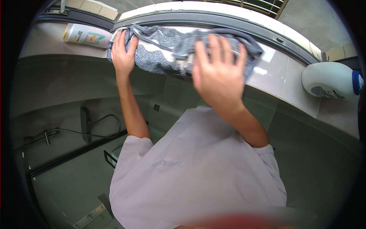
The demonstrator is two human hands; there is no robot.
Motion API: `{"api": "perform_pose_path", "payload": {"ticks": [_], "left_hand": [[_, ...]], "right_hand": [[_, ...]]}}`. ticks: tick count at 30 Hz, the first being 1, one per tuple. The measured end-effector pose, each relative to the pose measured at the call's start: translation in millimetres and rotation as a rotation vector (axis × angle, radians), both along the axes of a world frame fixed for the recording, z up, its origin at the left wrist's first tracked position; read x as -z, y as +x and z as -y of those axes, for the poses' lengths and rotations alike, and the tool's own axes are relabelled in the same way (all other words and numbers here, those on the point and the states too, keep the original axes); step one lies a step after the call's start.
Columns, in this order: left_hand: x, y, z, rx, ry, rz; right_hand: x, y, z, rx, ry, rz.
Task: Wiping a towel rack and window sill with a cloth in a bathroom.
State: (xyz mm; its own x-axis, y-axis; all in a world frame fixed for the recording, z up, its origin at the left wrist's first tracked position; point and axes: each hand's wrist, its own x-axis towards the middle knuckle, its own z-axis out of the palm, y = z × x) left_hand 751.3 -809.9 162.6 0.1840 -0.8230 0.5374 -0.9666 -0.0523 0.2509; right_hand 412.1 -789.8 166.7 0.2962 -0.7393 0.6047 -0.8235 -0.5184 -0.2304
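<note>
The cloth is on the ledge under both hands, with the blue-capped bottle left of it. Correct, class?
Wrong: the cloth lies on the ledge under the left hand and right hand, but the head view shows the blue-capped bottle to its right.

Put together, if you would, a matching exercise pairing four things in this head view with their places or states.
Column one
1. Left hand
2. Right hand
3. Large white jug
4. Shower hose

Column two
A. Right of the grey-and-white cloth, with a blue cap
B. On the cloth's left end
C. Dark and curving, at the lower left
D. Over the cloth's right half, fingers spread

Right pairs: 1-B, 2-D, 3-A, 4-C
</note>
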Motion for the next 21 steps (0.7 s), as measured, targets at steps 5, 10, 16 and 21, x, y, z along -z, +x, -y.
{"api": "perform_pose_path", "payload": {"ticks": [5,10,16,21], "left_hand": [[3,2,2,0.002,-0.007,0.049],[12,20,1,0.076,-0.046,0.109],[9,22,2,0.069,0.000,0.040],[6,22,2,0.107,-0.015,0.001]], "right_hand": [[4,67,5,-0.211,-0.008,-0.025],[3,95,8,-0.307,-0.014,-0.058],[5,59,3,-0.204,-0.007,0.039],[-4,-17,-3,0.038,0.026,0.104]]}}
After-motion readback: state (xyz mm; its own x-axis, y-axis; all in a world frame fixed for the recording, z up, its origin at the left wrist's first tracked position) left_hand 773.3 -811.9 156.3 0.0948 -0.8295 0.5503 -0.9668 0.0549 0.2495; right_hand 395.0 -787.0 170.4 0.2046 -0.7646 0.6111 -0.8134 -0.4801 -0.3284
